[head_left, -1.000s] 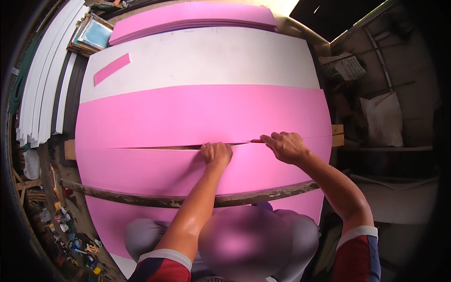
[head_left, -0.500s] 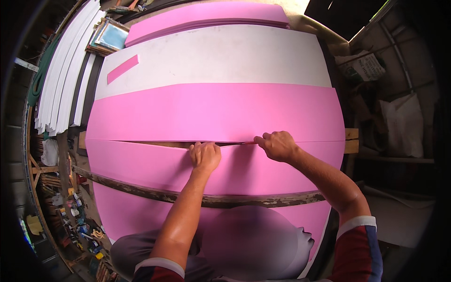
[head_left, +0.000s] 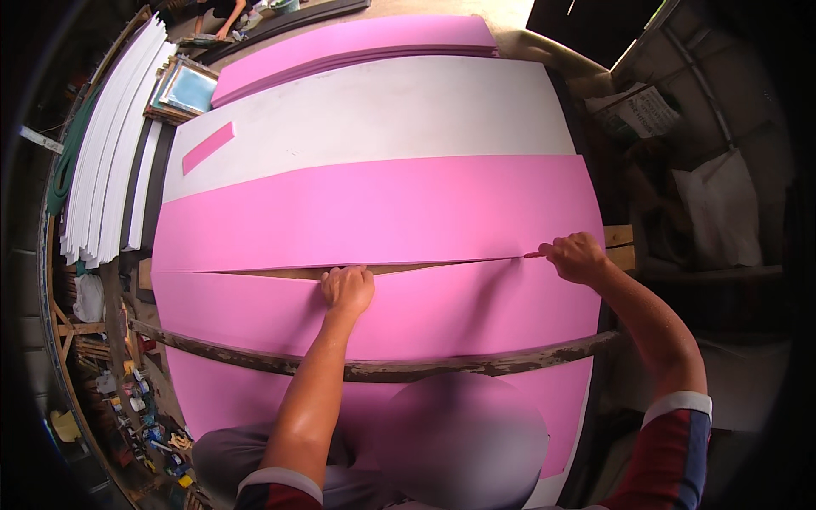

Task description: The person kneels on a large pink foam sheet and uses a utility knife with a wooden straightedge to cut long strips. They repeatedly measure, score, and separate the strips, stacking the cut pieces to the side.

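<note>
Nearest us, just beyond the mottled wooden bar (head_left: 459, 366), the pink sheet (head_left: 442, 319) lies flat across the bench, and here's the left hand (head_left: 347, 290), fingers curled over the near lip of its long slit (head_left: 272, 274), though whether the thumb pinches underneath I can't tell. Off to the right, the right hand (head_left: 575, 257) is closed tight round a slim reddish tool (head_left: 533, 254) at the slit's end: a lengthwise cut in hand, I'd judge, calling next for a steady rightward draw; farther back, a pink offcut (head_left: 209, 149) rests on white board (head_left: 399, 106).
</note>
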Demonstrator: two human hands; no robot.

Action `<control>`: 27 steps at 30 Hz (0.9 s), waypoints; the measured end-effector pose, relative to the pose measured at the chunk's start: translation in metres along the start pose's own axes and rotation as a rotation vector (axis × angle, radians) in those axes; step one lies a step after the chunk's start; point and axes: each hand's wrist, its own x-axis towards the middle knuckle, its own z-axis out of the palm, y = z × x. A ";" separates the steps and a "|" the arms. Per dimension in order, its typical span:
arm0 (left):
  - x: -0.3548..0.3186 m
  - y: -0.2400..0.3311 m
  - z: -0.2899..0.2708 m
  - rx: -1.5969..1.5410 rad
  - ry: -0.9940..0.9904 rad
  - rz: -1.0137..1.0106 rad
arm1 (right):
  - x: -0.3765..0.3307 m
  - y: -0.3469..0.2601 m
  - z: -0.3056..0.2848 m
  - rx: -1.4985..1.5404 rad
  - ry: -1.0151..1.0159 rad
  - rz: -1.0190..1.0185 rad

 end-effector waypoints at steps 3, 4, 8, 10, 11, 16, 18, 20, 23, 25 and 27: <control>0.011 0.024 -0.010 0.030 -0.214 -0.069 | -0.022 0.015 -0.021 0.024 -0.041 0.094; 0.014 0.037 -0.013 0.003 -0.291 -0.043 | -0.026 0.014 -0.030 0.062 -0.002 0.137; 0.023 0.106 0.036 -0.077 -0.223 0.055 | -0.017 -0.005 -0.029 0.169 0.052 0.208; 0.021 0.139 0.042 -0.096 -0.213 0.074 | -0.007 -0.023 -0.026 0.191 0.029 0.225; 0.018 0.154 0.041 -0.074 -0.222 0.081 | -0.005 -0.027 -0.024 0.179 0.014 0.213; -0.008 0.171 0.032 -0.087 -0.131 0.136 | -0.009 -0.029 -0.012 0.137 -0.044 0.204; -0.019 0.169 0.029 -0.153 -0.042 0.142 | -0.008 -0.028 -0.011 0.118 -0.030 0.200; -0.027 0.166 0.031 -0.148 0.075 0.178 | -0.007 -0.029 -0.008 0.092 -0.011 0.183; -0.027 0.165 0.033 -0.121 0.088 0.165 | -0.003 -0.026 -0.005 0.105 -0.017 0.154; -0.026 0.166 0.034 -0.106 0.053 0.146 | -0.003 -0.024 0.001 0.074 0.033 0.120; -0.024 0.166 0.034 -0.098 0.033 0.141 | -0.001 -0.020 0.009 0.044 0.047 0.102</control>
